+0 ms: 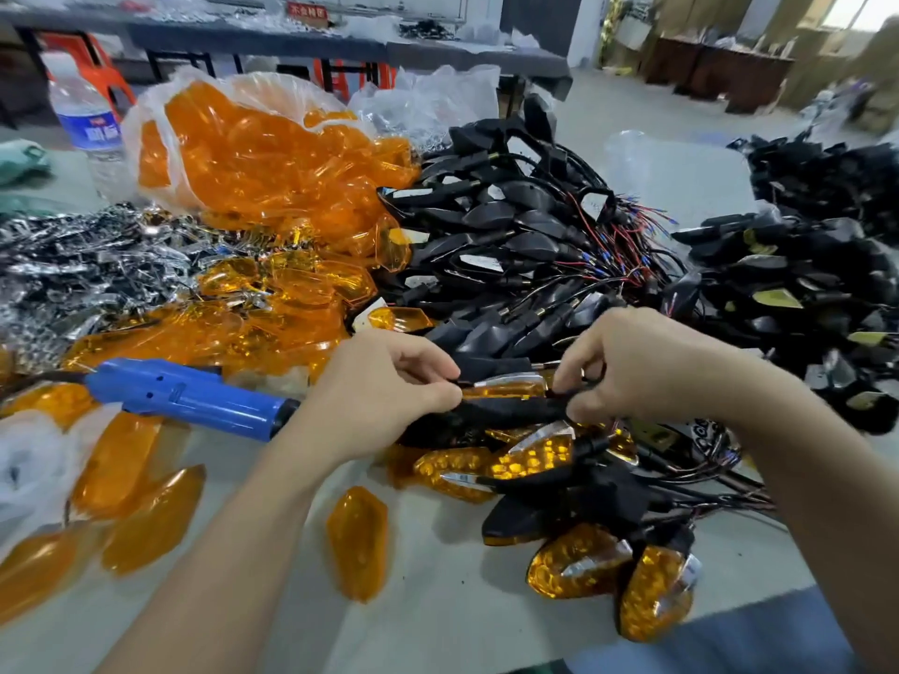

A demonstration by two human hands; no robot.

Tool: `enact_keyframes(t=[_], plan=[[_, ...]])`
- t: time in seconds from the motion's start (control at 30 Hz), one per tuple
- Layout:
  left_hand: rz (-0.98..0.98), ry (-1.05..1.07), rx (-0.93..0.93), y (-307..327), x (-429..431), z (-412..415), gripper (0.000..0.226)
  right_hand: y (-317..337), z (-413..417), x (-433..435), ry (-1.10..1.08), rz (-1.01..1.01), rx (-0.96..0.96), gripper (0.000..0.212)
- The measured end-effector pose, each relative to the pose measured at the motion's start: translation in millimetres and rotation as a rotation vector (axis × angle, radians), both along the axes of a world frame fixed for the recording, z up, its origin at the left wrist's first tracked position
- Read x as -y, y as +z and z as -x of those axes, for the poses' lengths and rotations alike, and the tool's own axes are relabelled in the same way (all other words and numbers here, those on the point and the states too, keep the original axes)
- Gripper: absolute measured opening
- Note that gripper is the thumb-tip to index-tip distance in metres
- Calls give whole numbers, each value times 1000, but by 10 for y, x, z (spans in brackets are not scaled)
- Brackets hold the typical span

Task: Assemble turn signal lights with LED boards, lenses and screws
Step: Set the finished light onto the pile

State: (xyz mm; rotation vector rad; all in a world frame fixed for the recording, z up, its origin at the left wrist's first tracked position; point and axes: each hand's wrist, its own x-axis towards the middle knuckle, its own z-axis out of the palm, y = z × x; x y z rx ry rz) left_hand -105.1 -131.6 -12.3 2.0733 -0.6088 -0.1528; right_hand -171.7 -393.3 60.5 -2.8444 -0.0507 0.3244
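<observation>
Left hand [384,389]: grip pinching one end of the turn signal light [506,412].
Right hand [647,367]: grip curled round its other end.
Blue screwdriver [189,396]: lying on the tabletop [438,600].

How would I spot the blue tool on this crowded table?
Find the big clear bag of orange lenses at the back left of the table, then come down toward the person's left hand. Just left of that hand lies the blue tool. It is the only long blue tube among flat loose lenses and black housings.
</observation>
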Motion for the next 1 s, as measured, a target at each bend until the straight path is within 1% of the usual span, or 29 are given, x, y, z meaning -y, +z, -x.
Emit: enact_keyframes(t=[0.03, 0.07, 0.13, 0.17, 0.23, 0.3, 0.37, 0.4, 0.47, 0.53, 0.6, 0.67, 0.73, 0.77, 0.83, 0.87, 0.93, 1.0], plan=[[-3, 38, 34, 2, -8, -16, 13, 19, -45, -26, -10, -47, 40, 12], [13, 81, 58, 3, -8, -32, 12, 31, -115, -56, -20, -83, 108, 13], [67, 175, 76, 1, -6, -75, 14, 18, -321, -117, -58, -92, 230, 23], [84, 214, 76, -3, -12, -101, 14, -12, -443, -149, -71, -67, 253, 27], [84, 251, 66, -25, -30, -140, 15, -103, -663, -225, -25, 7, 221, 42], [56, 266, 63, -60, -50, -165, 13, -221, -843, -293, 83, 101, 135, 62], [11, 277, 66, -93, -78, -182, 9, -312, -977, -335, 169, 202, 72, 72], [-16, 265, 63, -106, -95, -183, 11, -339, -1031, -334, 207, 235, 69, 71], [-35, 189, 25, -141, -112, -171, 26, -360, -1120, -321, 265, 285, 94, 63], [-43, 88, -3, -175, -93, -104, 37, -368, -1174, -303, 250, 263, 118, 58], [-75, 45, 43, -220, -42, -43, 35, -370, -1186, -315, 197, 170, 167, 53], [-69, 55, 74, -262, -2, -23, 31, -386, -1178, -358, 157, 9, 245, 43], [-28, 68, 24, -282, 10, -33, 27, -401, -1159, -456, 126, -126, 280, 36], [12, 79, -21, -281, 8, -40, 24, -404, -1149, -518, 131, -138, 279, 36], [83, 141, -66, -272, -27, -66, 20, -377, -1147, -639, 182, -46, 243, 38], [76, 189, -48, -264, -55, -86, 19, -338, -1143, -686, 206, 27, 202, 39], [-18, 286, 11, -243, -146, -148, 19, -247, -1170, -756, 222, 156, 127, 41], [-144, 398, 70, -203, -282, -232, 19, -178, -1230, -887, 219, 219, 147, 36]])
